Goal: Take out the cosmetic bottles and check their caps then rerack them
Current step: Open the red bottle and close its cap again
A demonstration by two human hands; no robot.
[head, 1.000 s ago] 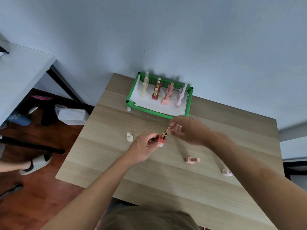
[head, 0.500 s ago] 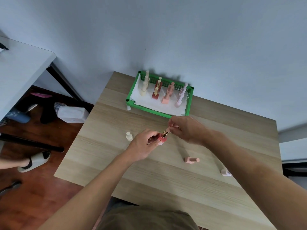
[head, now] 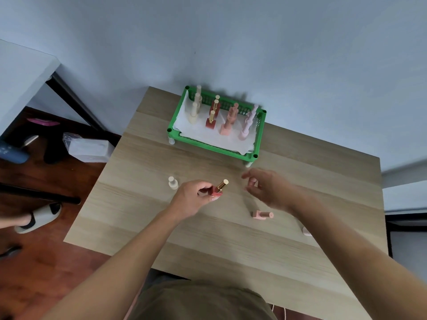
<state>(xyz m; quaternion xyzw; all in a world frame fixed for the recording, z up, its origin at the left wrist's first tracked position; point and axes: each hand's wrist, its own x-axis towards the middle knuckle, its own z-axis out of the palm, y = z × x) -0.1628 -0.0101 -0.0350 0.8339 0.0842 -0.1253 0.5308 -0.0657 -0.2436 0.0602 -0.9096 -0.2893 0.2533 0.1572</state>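
A wooden surface [head: 143, 218] is set against a pale blue wall [head: 231, 38], and part of a white desk [head: 20, 72] is seen at the left, over a dark red floor [head: 46, 262]. Near the far edge of the surface a green rack [head: 260, 132] is placed, lined with white paper [head: 208, 137]. Four rows of upright bottles are held in it: cream bottles [head: 195, 109] toward the far left corner, then red bottles [head: 213, 114], peach bottles [head: 230, 120] and pale pink bottles [head: 248, 122] toward the right.

Around the middle of the surface a red bottle with a gold cap [head: 219, 189] is gripped at its base by the curled fingers of the left hand [head: 191, 199], and is tilted with its cap pointing up and to the right. The right hand [head: 268, 188] is held just beside that cap, apart from it, its grip released, with fingers loosely spread and nothing in them.

A peach bottle [head: 262, 214] is laid on its side just in front of the right hand. A cream bottle [head: 172, 183] is stood upright just left of the left hand. A pale pink bottle [head: 306, 230] is seen near the right edge, partly hidden by the right forearm. A sandalled foot [head: 34, 218] is seen on the floor at the left.
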